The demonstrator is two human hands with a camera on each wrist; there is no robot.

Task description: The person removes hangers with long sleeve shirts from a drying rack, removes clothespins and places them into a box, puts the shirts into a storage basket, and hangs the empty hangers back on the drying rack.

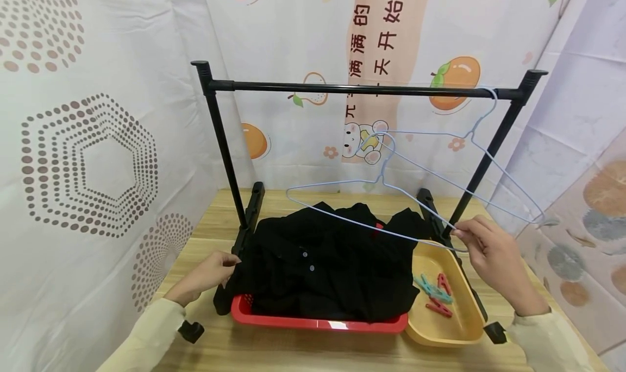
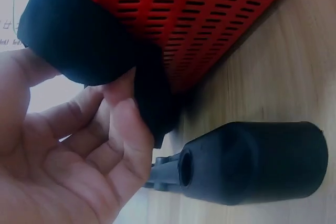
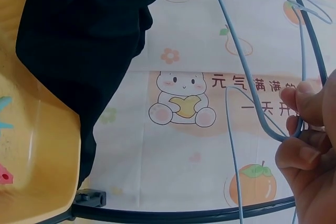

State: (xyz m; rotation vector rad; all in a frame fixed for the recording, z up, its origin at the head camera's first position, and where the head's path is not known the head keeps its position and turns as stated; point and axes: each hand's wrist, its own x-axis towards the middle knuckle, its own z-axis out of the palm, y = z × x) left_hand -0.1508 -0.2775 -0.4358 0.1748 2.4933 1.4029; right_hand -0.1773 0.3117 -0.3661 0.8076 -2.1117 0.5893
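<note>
A black buttoned shirt (image 1: 337, 263) lies heaped in a red basket (image 1: 323, 324). My left hand (image 1: 212, 277) pinches the shirt's left edge; in the left wrist view, black cloth (image 2: 79, 35) sits between thumb and fingers, beside the basket's slotted wall. With thumb and fingertips, my right hand (image 1: 494, 260) grips the right corner of a light blue wire hanger (image 1: 337, 215). This hanger is held up over the shirt, its hook pointing upward. The right wrist view shows the hanger's bent corner (image 3: 268, 129) in the fingers.
A black rack (image 1: 342, 88) stands behind and around the basket, with a second blue hanger (image 1: 518, 190) hooked at the right of its bar. To the basket's right, a yellow tray (image 1: 467, 328) holds several red and teal clothespins (image 1: 432, 290). A patterned curtain (image 1: 293, 35) hangs behind.
</note>
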